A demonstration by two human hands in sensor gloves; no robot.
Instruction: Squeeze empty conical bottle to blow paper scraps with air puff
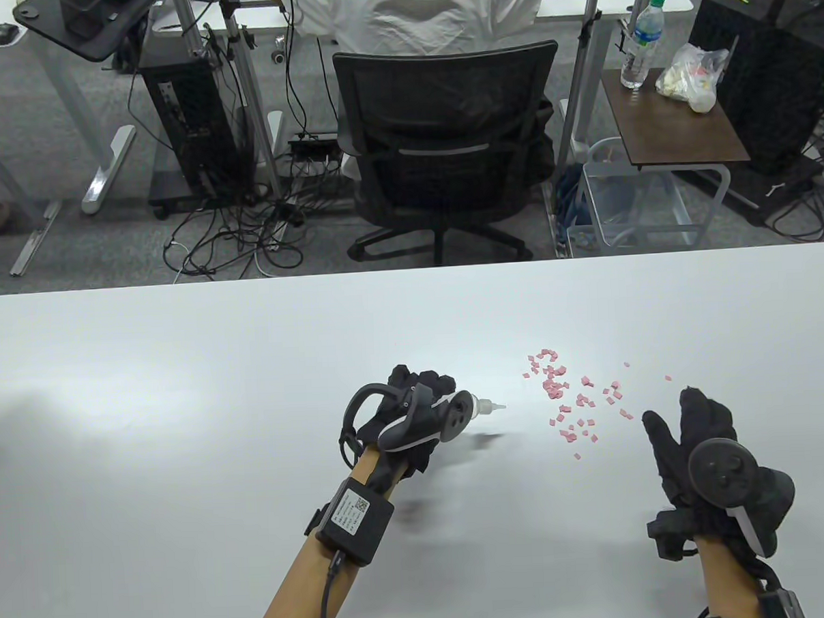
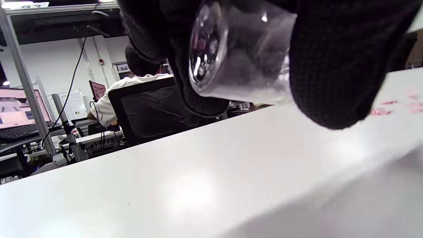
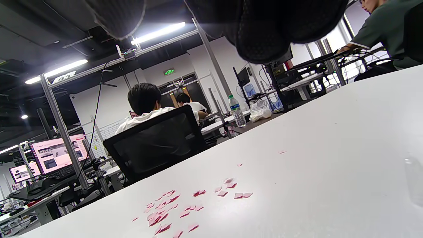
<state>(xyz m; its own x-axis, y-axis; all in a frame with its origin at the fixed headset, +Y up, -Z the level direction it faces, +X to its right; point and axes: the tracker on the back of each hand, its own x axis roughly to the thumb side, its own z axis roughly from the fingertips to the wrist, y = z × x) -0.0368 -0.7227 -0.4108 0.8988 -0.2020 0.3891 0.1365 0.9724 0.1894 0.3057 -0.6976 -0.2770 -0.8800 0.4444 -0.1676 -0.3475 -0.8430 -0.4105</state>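
My left hand (image 1: 423,401) grips a clear conical bottle (image 1: 481,407), held just above the white table with its white nozzle aimed right at the scraps. In the left wrist view the transparent bottle (image 2: 238,56) sits between my gloved fingers (image 2: 333,62). Several pink paper scraps (image 1: 573,401) lie scattered to the right of the nozzle, a short gap away; they also appear as scraps (image 3: 195,198) in the right wrist view and scraps (image 2: 393,104) at the left wrist view's right edge. My right hand (image 1: 690,426) is raised right of the scraps, fingers straight, holding nothing.
The white table (image 1: 184,414) stretches wide to the left and front. Beyond its far edge stands a black office chair (image 1: 446,143) with a seated person in a white shirt. A small side table (image 1: 677,130) at the back right carries a water bottle and a plastic bag.
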